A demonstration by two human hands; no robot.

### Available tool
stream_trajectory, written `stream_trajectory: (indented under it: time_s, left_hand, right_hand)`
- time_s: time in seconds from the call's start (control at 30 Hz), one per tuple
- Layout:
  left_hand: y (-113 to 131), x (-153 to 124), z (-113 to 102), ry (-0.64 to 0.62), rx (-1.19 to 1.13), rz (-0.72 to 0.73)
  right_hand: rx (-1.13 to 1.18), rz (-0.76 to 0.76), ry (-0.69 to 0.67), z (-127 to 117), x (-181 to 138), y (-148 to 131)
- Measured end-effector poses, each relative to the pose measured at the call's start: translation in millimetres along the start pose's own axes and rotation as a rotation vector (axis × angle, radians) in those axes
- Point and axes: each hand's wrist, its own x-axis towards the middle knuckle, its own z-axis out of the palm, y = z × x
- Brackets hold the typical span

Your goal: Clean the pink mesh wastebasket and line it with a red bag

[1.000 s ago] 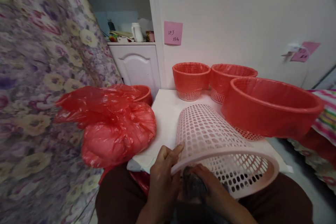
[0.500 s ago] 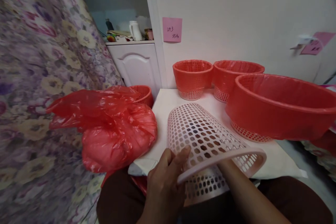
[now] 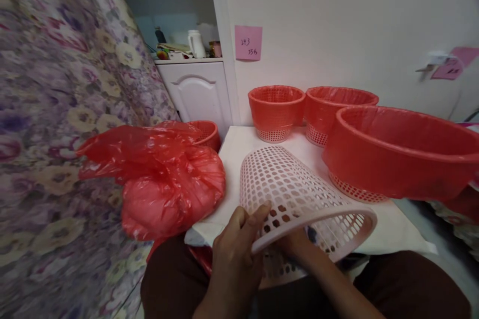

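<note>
A pale pink plastic mesh basket (image 3: 284,174) lies tilted on its side on the white-covered table (image 3: 232,159), its mouth facing me and to the right. At the left of the rim my left hand (image 3: 241,234) is closed on it, thumb on the outer mesh. My right hand (image 3: 295,245) reaches through the mouth into the basket. Its fingers are hidden behind the rim and mesh, so what they hold, if anything, does not show. A small dark blue patch shows beside that wrist inside the basket.
Red-bag-lined baskets stand at the table's back left (image 3: 277,114), beside it (image 3: 339,97) and at the right (image 3: 396,159). A bulging red plastic bag (image 3: 172,194) sits left of the table, before another red basket (image 3: 209,134). A floral curtain (image 3: 56,109) hangs at the left.
My right hand has shifted left within the basket, toward the rim near my left hand. My left hand keeps its grip, and the basket has barely moved.
</note>
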Motion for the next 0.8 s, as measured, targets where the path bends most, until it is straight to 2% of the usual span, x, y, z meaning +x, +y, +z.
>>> stream_trajectory:
  time_s: [0.17,0.23,0.33,0.43,0.63,0.7,0.8]
  left_hand:
    - [-0.5,-4.6,-0.2,-0.012,0.021,-0.029]
    - [2.0,-5.4,-1.5,-0.021,0.002,-0.033]
    - [3.7,-9.8,-4.3,-0.07,-0.079,-0.045]
    - [-4.7,-24.5,-1.7,-0.086,-0.152,-0.06]
    - [-35.2,-61.7,26.9,0.067,-0.155,-0.152]
    - [-38.1,-62.5,32.1,0.109,-0.151,-0.152]
    - [-34.0,-51.0,27.9,0.124,-0.163,-0.077]
  right_hand:
    - [-0.013,0.051,-0.155,5.4,-60.3,-2.8]
    - [0.034,0.064,-0.161,5.5,-72.6,-0.7]
    - [0.121,0.055,-0.118,4.3,-75.0,5.6]
    - [0.161,0.055,-0.077,4.8,-71.0,12.4]
    - [0.223,0.026,-0.046,8.6,-73.4,18.5]
    - [0.254,0.0,-0.029,7.3,-72.7,21.4]
    - [0.274,-0.053,0.064,-1.1,-61.8,29.1]
